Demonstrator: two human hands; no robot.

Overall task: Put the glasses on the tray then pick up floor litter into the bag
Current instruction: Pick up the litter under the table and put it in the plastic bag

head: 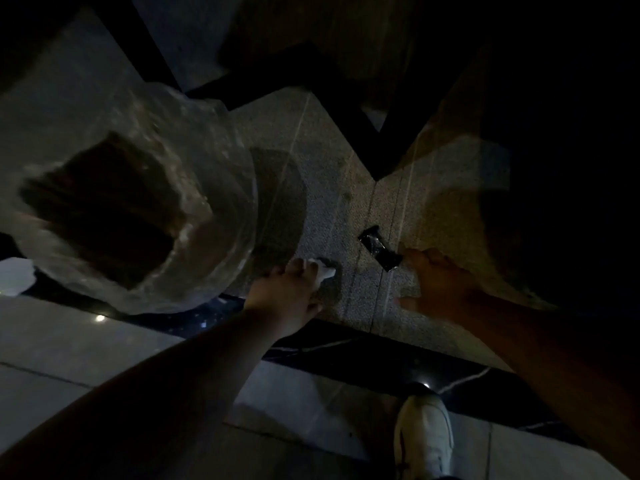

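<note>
A clear plastic bag (214, 188) stands open on the floor at the left, with something brown inside. My left hand (291, 292) reaches down to the speckled carpet (332, 174), its fingers curled over a crumpled white tissue (325, 270). A black wrapper (379, 247) lies flat on the carpet just right of it. My right hand (436, 282) is spread beside the wrapper, its fingertips touching the wrapper's near end. No glasses or tray are in view.
Dark furniture legs (339, 88) cross the carpet at the top. Another white scrap (15, 275) lies at the far left edge. A white shoe (424, 434) stands on the glossy tile floor (104, 341) at the bottom. The right side is in deep shadow.
</note>
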